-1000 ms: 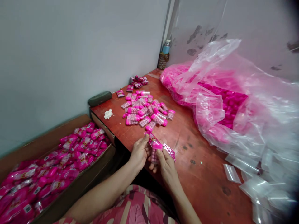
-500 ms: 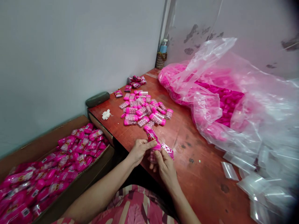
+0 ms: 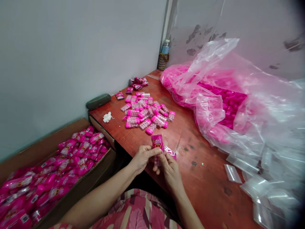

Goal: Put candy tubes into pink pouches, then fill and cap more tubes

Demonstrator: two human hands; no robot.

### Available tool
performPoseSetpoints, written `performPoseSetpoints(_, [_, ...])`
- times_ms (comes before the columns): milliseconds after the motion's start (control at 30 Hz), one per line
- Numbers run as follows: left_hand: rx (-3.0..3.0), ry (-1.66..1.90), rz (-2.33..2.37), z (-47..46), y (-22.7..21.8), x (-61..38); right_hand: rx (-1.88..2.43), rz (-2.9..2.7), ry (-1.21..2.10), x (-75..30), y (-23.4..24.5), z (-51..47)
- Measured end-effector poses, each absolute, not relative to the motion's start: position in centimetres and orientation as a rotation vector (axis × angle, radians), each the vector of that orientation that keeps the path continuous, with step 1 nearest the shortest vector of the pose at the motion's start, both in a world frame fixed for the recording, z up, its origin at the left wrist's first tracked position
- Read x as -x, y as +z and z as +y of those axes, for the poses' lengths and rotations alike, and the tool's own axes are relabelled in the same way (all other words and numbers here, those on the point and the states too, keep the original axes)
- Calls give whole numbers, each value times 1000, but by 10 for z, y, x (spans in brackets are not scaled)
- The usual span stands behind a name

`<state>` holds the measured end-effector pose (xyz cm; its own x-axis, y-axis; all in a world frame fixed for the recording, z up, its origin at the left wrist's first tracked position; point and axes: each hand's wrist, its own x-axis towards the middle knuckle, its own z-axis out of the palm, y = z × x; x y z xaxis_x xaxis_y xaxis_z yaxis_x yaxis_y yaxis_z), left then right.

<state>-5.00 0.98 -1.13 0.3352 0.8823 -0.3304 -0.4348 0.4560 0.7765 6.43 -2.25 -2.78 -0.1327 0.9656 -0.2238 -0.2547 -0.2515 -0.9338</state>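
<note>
The left hand (image 3: pixel 143 159), closed, pinched a pink sleeve (image 3: pixel 157 141); the right hand (image 3: pixel 171 168), fingers curled shut, held a patterned wrapper (image 3: pixel 171 154). A bottle (image 3: pixel 156 160) showed between them, at the table's (image 3: pixel 205 187) edge.

Pink garment (image 3: pixel 139 208) with cream and maroon patches, bare forearms (image 3: pixel 102 194)
</note>
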Motion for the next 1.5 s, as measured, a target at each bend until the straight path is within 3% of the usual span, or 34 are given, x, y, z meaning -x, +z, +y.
performPoseSetpoints(133, [-461, 1097, 912, 9, -11, 52, 1008, -835, 1638, -68, -28, -30])
performPoseSetpoints(367, [-494, 1078, 865, -11, -9, 46, 1053, -745, 1587, -63, -28, -25])
performPoseSetpoints(633, [-473, 1780, 1085, -11, 6, 119, 1243, -842, 1380, -107, -13, -18])
performPoseSetpoints(867, [-1987, 944, 1245, -6, -28, 36, 1386, -853, 1171, -143, -18, -30])
performPoseSetpoints(1067, [-2479, 728, 1347, 1, -53, 15, 1469, -902, 1153, -149, -27, -41])
performPoseSetpoints(1300, [-2333, 976, 1201, -4, -45, 22, 1348, -975, 1204, -131, -33, -25])
performPoseSetpoints(1500, [-1367, 1104, 1162, -4, -21, 35, 1205, -922, 1383, -109, -20, -4])
